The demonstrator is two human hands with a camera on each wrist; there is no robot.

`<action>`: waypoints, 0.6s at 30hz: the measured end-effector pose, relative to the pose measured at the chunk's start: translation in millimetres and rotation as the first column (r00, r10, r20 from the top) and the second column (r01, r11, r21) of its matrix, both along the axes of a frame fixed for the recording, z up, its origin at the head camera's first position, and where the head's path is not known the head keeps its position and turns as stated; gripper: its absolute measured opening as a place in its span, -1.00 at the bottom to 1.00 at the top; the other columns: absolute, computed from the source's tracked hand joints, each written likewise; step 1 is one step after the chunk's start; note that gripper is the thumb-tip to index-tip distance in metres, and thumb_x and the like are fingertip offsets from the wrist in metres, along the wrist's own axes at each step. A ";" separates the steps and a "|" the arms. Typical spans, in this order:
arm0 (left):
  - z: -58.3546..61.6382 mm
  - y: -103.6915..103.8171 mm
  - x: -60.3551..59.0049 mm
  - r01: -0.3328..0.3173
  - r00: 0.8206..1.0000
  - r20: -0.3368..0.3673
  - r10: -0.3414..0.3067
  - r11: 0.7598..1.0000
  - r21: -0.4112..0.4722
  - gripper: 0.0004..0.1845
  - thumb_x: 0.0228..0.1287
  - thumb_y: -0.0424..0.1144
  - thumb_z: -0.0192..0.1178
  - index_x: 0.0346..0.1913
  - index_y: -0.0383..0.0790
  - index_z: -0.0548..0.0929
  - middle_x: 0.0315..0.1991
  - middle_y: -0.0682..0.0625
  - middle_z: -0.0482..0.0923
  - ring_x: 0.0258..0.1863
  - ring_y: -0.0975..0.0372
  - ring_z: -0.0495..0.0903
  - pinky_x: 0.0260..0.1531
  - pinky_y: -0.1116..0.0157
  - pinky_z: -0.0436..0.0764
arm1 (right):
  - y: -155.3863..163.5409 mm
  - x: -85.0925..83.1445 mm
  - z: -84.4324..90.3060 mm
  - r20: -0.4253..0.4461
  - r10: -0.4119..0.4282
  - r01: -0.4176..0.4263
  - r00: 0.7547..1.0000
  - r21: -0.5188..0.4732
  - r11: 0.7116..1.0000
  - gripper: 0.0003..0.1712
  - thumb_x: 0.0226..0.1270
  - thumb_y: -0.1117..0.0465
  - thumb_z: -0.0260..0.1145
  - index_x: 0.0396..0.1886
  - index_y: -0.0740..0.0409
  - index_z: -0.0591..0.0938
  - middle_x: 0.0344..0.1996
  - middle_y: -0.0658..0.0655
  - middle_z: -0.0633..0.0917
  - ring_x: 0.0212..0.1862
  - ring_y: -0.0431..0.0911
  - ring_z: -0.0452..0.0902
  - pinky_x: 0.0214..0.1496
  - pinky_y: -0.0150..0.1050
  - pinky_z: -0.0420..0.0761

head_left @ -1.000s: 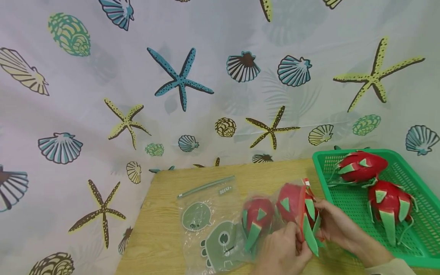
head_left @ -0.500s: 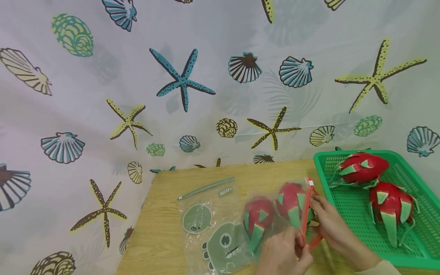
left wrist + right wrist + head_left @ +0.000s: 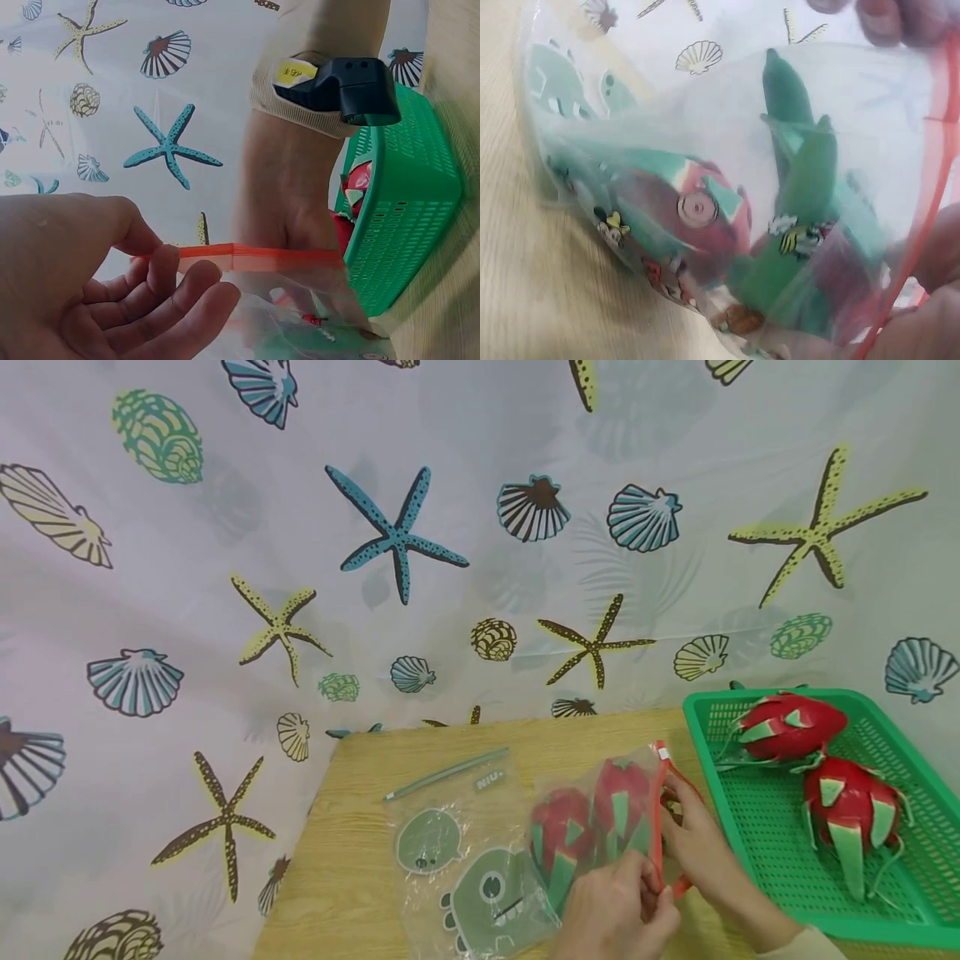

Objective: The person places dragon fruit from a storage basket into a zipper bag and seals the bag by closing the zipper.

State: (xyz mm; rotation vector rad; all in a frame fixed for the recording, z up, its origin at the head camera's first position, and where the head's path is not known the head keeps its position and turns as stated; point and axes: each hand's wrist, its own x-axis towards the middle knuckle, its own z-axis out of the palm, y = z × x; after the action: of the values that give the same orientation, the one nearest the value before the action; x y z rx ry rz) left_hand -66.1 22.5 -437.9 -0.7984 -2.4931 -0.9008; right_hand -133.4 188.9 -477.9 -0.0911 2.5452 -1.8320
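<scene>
A clear zip bag [image 3: 592, 777] with a red zipper strip [image 3: 657, 827] lies on the wooden table [image 3: 360, 877]. It holds two red toy dragon fruits with green scales, one on the left [image 3: 561, 831] and one nearer the mouth [image 3: 622, 793]. My left hand [image 3: 649, 893] pinches the red strip [image 3: 255, 256] between thumb and fingers [image 3: 161, 259]. My right hand [image 3: 675, 814] is at the bag's mouth and grips its rim. In the right wrist view its fingers [image 3: 889, 15] show at the rim, with a fruit [image 3: 697, 206] seen through the plastic.
A second clear bag [image 3: 457, 835] with green cartoon prints lies flat to the left. A green mesh basket [image 3: 757, 827] at the right holds two more dragon fruits [image 3: 787, 725] [image 3: 851, 806]. A seashell-printed curtain [image 3: 390, 535] hangs behind the table.
The second dragon fruit has slid fully into the bag, past the red strip. My right hand has drawn back to the bag's mouth; the left keeps its pinch.
</scene>
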 end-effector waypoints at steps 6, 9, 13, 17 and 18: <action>4.3 -2.1 -5.8 0.037 0.988 0.137 -0.064 0.981 0.189 -0.82 0.20 -0.34 0.27 -0.36 -0.06 0.46 -0.57 0.21 0.53 -0.57 0.70 0.35 -0.57 0.77 0.36 | 2.1 3.9 3.0 -0.160 0.069 -0.011 0.985 0.337 0.941 -0.61 0.48 0.22 0.18 0.20 0.30 0.46 0.04 0.31 0.50 0.01 0.02 0.42 -0.17 -0.37 0.49; 8.6 -5.4 -9.9 0.036 0.954 0.273 -0.124 0.951 0.306 -0.88 0.30 -0.34 0.21 -0.33 -0.12 0.47 -0.53 0.15 0.55 -0.53 0.66 0.41 -0.55 0.71 0.47 | 8.5 5.5 8.7 -0.131 0.127 -0.064 0.983 0.403 0.913 -0.67 0.45 0.21 0.23 0.12 0.24 0.50 -0.05 0.21 0.53 -0.08 -0.08 0.47 -0.23 -0.35 0.51; 14.1 -8.9 -15.4 -0.010 0.907 0.391 -0.156 0.921 0.390 -0.94 0.35 -0.33 0.17 -0.29 -0.18 0.51 -0.47 0.11 0.58 -0.48 0.60 0.46 -0.54 0.62 0.56 | 18.9 3.9 14.1 -0.133 0.189 -0.117 0.973 0.421 0.899 -0.77 0.42 0.26 0.26 0.03 0.16 0.54 -0.15 0.08 0.60 -0.18 -0.21 0.53 -0.28 -0.36 0.57; 17.0 -10.1 -20.1 -0.069 0.883 0.451 -0.133 0.912 0.404 -0.94 0.34 -0.30 0.19 -0.29 -0.14 0.52 -0.46 0.15 0.58 -0.46 0.55 0.47 -0.54 0.57 0.57 | 28.0 3.4 15.7 -0.077 0.217 -0.170 0.973 0.394 0.903 -0.75 0.44 0.27 0.24 0.06 0.22 0.55 -0.05 0.20 0.64 -0.09 -0.05 0.62 -0.24 -0.29 0.65; 17.3 -10.0 -21.2 -0.078 0.880 0.457 -0.127 0.912 0.402 -0.94 0.33 -0.30 0.19 -0.29 -0.13 0.52 -0.46 0.15 0.57 -0.46 0.55 0.47 -0.54 0.56 0.57 | 30.0 3.7 15.5 -0.052 0.221 -0.185 0.974 0.383 0.905 -0.72 0.45 0.26 0.23 0.08 0.25 0.55 -0.01 0.25 0.64 -0.07 0.01 0.64 -0.24 -0.27 0.67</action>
State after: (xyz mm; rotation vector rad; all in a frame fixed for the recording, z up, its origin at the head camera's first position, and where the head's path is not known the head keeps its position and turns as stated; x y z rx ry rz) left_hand -87.2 12.5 -420.7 -0.5067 -2.5297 -1.7414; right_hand -129.7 218.9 -462.4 -0.4310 2.7734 -1.2719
